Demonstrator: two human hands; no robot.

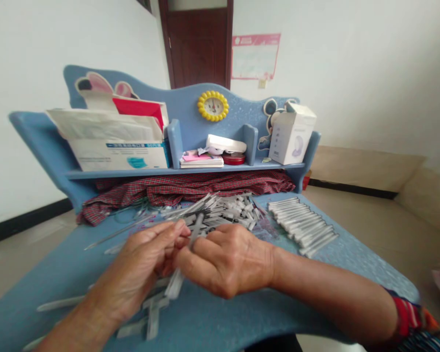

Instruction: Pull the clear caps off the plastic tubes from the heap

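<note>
A slim grey stick in what looks like a clear plastic sleeve [175, 283] slants between my hands over the desk. My right hand [229, 261] is closed around its middle, knuckles up. Thumb and fingers of my left hand [146, 259] are pinched together against the same stick, partly hidden behind the right fingers. Just beyond the hands is a heap of loose clear and grey plastic pieces [238, 208]. Below them, several flat clear plastic strips [153, 318] lie crossed on the desk. Motion blurs the finer details.
Similar wrapped sticks [302, 225] lie side by side at the right of the blue desk [278, 313]. Along the back runs a checked cloth [205, 188] under a shelf [132, 174] holding a mask box [121, 154] and a white box [292, 134]. A long thin rod [110, 237] lies at left.
</note>
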